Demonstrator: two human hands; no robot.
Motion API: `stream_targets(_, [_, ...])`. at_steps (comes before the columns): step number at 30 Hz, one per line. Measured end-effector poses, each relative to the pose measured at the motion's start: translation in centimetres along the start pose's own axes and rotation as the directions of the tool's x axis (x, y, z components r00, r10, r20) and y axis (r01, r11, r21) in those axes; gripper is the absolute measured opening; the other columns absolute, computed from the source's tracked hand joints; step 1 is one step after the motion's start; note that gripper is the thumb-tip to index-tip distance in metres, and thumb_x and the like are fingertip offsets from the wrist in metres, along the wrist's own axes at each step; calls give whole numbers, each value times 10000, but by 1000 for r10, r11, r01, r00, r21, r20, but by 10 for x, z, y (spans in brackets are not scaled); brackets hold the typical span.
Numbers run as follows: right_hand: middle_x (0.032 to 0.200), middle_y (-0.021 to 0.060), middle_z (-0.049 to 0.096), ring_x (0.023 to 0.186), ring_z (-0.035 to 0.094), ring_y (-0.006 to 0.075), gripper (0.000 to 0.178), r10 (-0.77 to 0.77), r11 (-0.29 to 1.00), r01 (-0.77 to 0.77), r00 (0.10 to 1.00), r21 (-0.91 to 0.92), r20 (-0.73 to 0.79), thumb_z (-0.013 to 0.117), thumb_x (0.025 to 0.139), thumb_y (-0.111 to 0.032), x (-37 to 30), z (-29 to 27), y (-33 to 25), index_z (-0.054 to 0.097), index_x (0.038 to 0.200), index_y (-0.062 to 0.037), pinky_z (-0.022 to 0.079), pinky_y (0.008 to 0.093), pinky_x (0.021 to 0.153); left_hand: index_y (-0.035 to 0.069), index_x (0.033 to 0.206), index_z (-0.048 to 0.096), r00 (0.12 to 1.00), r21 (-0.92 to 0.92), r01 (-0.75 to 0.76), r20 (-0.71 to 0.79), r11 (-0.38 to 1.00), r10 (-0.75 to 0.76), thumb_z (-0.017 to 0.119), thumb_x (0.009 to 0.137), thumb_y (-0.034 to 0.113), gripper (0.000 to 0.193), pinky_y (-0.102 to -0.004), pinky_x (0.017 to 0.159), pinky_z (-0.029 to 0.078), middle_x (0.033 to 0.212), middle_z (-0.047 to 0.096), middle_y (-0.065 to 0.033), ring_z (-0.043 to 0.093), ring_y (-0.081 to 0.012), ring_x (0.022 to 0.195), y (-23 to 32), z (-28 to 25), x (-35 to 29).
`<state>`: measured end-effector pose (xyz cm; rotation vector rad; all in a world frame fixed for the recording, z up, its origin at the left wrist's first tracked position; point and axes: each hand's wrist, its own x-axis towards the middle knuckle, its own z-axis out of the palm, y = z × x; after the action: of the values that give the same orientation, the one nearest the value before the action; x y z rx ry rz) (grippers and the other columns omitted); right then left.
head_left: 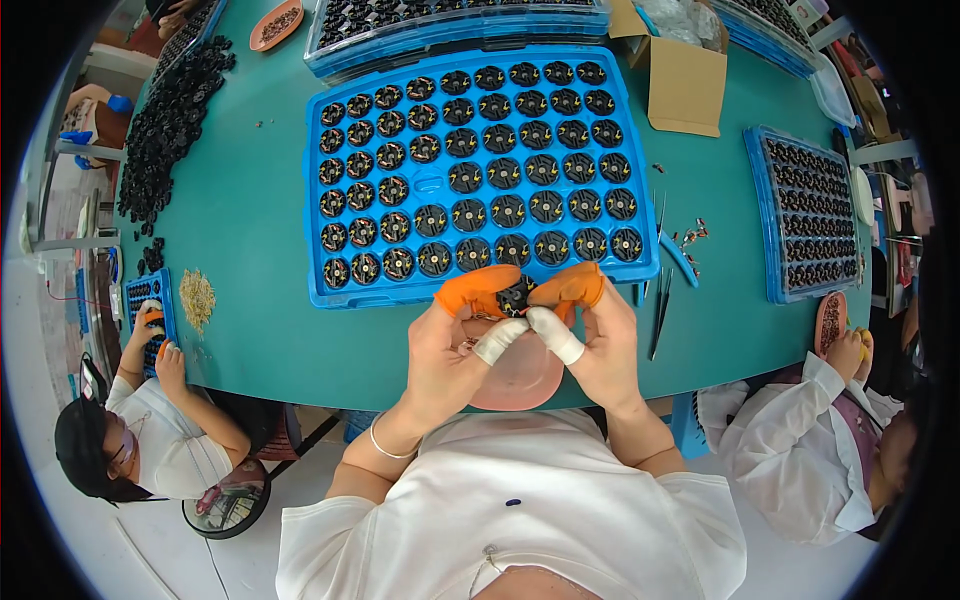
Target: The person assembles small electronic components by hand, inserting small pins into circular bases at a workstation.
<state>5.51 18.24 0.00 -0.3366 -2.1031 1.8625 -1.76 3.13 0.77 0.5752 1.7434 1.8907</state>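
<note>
Far to my left I see a co-worker's hands (152,335) at a small blue tray (150,300) on the near edge of the teal tabletop (250,220), just beside a little heap of pale bits (197,297); a long pile of black parts (165,125) runs away toward the far left. In the middle sits the big blue tray (480,165), its pockets filled with round black wound parts. Right at its near edge my left hand (450,345) and right hand (600,340) meet: the fingers (478,288), capped in orange and white cots, are pressed together from both sides, pinching one small black round part (516,295) between them, held just above a pink dish (520,375) at the near tabletop edge. To the right of my hands lie tweezers (660,305) and a few scattered small pieces (692,238). Farther right is another blue tray (810,215), a cardboard box (685,85) beyond it, and a second co-worker in a white sleeve (790,430) at the near right.
</note>
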Motion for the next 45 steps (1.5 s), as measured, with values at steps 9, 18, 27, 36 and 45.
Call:
stream_targets(9, [893, 58, 579, 724, 499, 121, 198, -91, 994, 88, 995, -64, -42, 728, 740, 15, -1, 1, -2, 637, 915, 3, 398, 242, 625, -41, 1253, 455, 998, -22, -45, 35, 999, 46, 582, 859, -94, 417, -337, 928, 517, 1188, 565, -153, 600, -217, 1073, 6, -1, 0])
stream_targets(18, [842, 65, 587, 680, 503, 133, 171, -171, 974, 153, 981, -169, -94, 734, 708, 18, -3, 1, -9, 654, 858, -2, 398, 245, 586, -44, 1265, 448, 999, -71, -36, 34, 997, 39, 591, 867, -67, 423, -323, 923, 507, 1178, 577, -154, 604, -211, 1070, 7, 3, -1])
stream_targets(27, [809, 53, 628, 680, 547, 122, 193, -73, 988, 50, 985, -144, -158, 777, 696, -16, -2, 1, -9, 658, 846, -29, 404, 231, 577, -24, 1223, 492, 996, -47, -17, -93, 999, 13, 593, 875, -54, 364, -288, 855, 526, 1094, 608, -128, 624, -192, 1023, 6, 4, 3])
stream_targets(36, [859, 77, 633, 704, 601, 157, 217, -310, 908, 254, 942, -333, -129, 780, 693, -13, 0, 3, -2, 652, 868, -17, 468, 266, 591, -10, 1206, 497, 991, -149, 6, -130, 989, -25, 596, 875, -47, 347, -293, 778, 563, 1060, 608, -110, 630, -166, 946, 8, 7, 3])
stream_targets(45, [861, 87, 620, 688, 595, 169, 198, -431, 822, 352, 898, -447, -87, 750, 721, 5, -3, 5, 7, 638, 884, 4, 472, 266, 566, -14, 1213, 485, 988, -157, 38, -142, 987, -60, 589, 880, -42, 350, -283, 704, 578, 1052, 605, -113, 632, -174, 927, 9, 9, 2])
